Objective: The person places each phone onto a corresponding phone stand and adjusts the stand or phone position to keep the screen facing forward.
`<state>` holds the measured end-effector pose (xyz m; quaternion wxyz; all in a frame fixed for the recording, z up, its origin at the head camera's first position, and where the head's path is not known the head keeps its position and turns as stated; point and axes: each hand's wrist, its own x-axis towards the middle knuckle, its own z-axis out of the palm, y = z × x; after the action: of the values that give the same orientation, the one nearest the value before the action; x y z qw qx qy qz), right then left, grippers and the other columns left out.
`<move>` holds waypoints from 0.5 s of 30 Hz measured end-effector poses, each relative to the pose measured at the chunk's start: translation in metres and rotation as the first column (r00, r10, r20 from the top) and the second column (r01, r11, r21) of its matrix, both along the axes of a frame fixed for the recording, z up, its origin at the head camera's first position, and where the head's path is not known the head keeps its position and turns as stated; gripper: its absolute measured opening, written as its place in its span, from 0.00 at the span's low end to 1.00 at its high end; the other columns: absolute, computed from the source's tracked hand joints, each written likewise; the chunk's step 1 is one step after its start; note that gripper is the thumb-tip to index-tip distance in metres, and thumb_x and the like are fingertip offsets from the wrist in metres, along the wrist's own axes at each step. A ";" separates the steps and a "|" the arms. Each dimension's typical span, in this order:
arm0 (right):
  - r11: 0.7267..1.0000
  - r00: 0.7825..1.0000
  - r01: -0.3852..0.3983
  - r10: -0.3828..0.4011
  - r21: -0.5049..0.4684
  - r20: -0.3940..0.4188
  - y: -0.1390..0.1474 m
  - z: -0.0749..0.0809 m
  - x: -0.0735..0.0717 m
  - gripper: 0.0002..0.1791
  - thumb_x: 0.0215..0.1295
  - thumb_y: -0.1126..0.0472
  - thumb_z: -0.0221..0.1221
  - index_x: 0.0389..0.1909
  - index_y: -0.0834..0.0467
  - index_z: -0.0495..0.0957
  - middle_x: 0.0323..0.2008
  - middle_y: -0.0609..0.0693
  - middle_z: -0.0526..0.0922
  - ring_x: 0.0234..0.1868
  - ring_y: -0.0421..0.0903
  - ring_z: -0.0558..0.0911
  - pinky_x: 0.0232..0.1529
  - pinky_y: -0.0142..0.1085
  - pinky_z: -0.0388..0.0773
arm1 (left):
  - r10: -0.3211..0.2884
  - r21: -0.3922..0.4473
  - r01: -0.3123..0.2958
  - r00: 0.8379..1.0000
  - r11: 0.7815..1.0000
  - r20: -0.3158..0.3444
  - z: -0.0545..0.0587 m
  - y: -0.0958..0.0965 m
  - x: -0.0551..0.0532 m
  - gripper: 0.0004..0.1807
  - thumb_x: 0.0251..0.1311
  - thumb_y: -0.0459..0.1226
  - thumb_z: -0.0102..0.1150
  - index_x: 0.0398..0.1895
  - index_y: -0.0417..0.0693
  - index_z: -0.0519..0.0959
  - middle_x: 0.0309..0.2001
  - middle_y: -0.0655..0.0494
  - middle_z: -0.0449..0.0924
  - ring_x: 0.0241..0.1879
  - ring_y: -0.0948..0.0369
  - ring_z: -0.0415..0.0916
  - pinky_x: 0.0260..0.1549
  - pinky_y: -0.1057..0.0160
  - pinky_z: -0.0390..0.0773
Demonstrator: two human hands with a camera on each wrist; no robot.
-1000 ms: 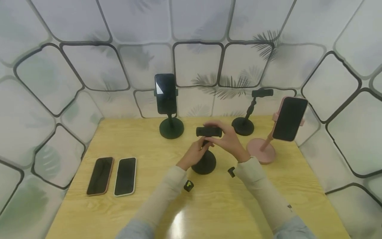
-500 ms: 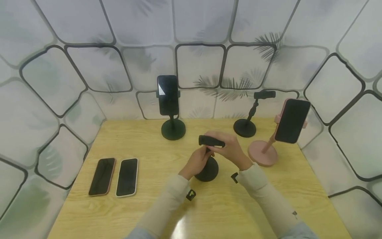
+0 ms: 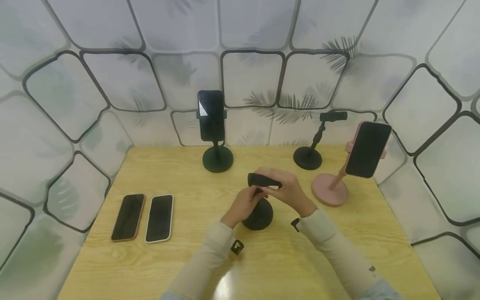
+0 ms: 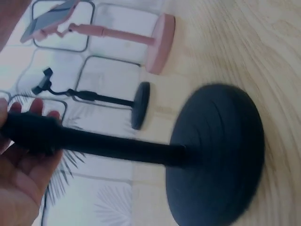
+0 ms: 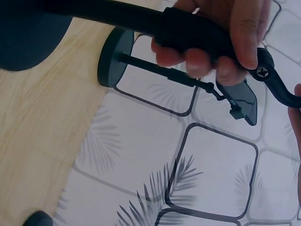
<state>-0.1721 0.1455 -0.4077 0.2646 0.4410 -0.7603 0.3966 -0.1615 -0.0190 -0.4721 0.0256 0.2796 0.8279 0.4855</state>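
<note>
Between both hands stands a black phone stand (image 3: 259, 216), its round base on the wooden table. My left hand (image 3: 241, 206) grips the thick collar high on the stem; the left wrist view shows its fingers wrapped round that collar (image 4: 33, 132). With thumb and fingers, my right hand (image 3: 291, 195) holds the black holder head (image 3: 263, 180) at the top, which slants down to the right in the head view. Below the head, a curved neck meets the stem at a screwed joint (image 5: 262, 70) beside my left thumb. Most of the stem is hidden from above.
A dark stand (image 3: 217, 160) bearing a phone (image 3: 211, 116) is at the back. Another black stand (image 3: 307, 158) and a pink stand (image 3: 331, 191) with a phone (image 3: 368, 149) are at right. A pink-edged phone (image 3: 128, 217) and a white-edged phone (image 3: 159, 218) lie left.
The holder head has come lower and nearer and tilted from level to slanting, with my right hand following. The base has shifted slightly toward me; my left hand stays on the stem.
</note>
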 end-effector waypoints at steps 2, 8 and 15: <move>1.000 0.999 -0.014 0.015 -0.018 0.050 -0.001 0.000 -0.002 0.27 0.41 0.74 0.70 0.48 0.63 0.79 0.44 0.61 0.84 0.45 0.52 0.83 0.52 0.29 0.76 | -0.028 0.001 0.028 0.999 1.000 0.035 -0.005 -0.001 -0.003 0.15 0.69 0.40 0.45 0.55 0.45 0.71 0.43 0.46 0.82 0.44 0.55 0.80 0.47 0.59 0.78; 0.995 0.985 -0.073 0.082 -0.065 0.150 -0.003 0.001 -0.009 0.25 0.42 0.73 0.70 0.47 0.63 0.79 0.42 0.59 0.84 0.43 0.48 0.84 0.47 0.30 0.78 | -0.052 -0.036 0.056 0.995 0.998 0.087 -0.015 0.000 -0.002 0.18 0.67 0.40 0.49 0.57 0.44 0.67 0.42 0.50 0.78 0.44 0.58 0.76 0.46 0.60 0.76; 0.994 0.980 -0.092 0.100 -0.050 0.171 -0.008 0.006 -0.014 0.21 0.44 0.70 0.70 0.44 0.62 0.81 0.39 0.58 0.86 0.39 0.46 0.85 0.40 0.29 0.80 | -0.026 -0.020 0.028 0.996 0.999 0.088 -0.019 0.000 0.001 0.18 0.68 0.40 0.48 0.57 0.42 0.65 0.46 0.46 0.77 0.48 0.54 0.76 0.50 0.55 0.75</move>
<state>-0.1863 0.1373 -0.4019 0.1873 0.4356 -0.7499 0.4614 -0.1609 -0.0188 -0.4907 0.0713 0.2688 0.8274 0.4879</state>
